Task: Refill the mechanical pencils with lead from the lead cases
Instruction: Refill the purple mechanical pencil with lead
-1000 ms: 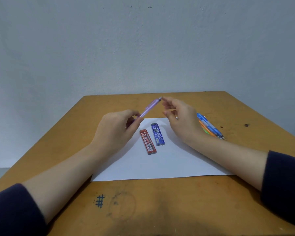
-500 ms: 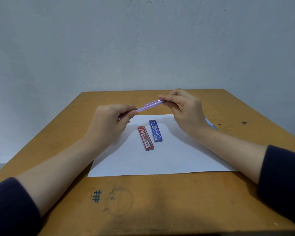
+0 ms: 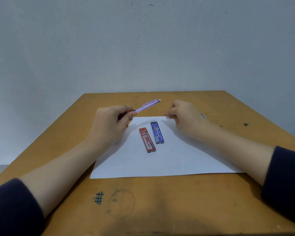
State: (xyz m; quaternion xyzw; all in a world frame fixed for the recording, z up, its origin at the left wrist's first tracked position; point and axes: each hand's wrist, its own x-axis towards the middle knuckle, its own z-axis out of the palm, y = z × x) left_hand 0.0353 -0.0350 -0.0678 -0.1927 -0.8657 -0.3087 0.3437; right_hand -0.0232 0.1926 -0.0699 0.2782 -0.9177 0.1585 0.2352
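My left hand (image 3: 109,123) grips a translucent purple mechanical pencil (image 3: 146,105) by its lower part. The pencil tilts up to the right, and a white eraser shows at its top end. My right hand (image 3: 186,116) is apart from the pencil on the right, with its fingers pinched on a tiny pale piece that looks like the pencil's cap. A red lead case (image 3: 147,140) and a blue lead case (image 3: 157,132) lie side by side on the white paper (image 3: 169,160), between my hands. Behind my right hand only a blue tip of another pencil (image 3: 203,116) shows.
The paper lies on a worn wooden table (image 3: 160,201) with a drawn hash mark near the front edge. A plain grey wall stands right behind the table's far edge. Both forearms rest across the paper's sides.
My right hand held the pencil's top end half a second ago; it has now pulled away to the right, leaving the white eraser exposed. My left hand has tilted the pencil slightly upward.
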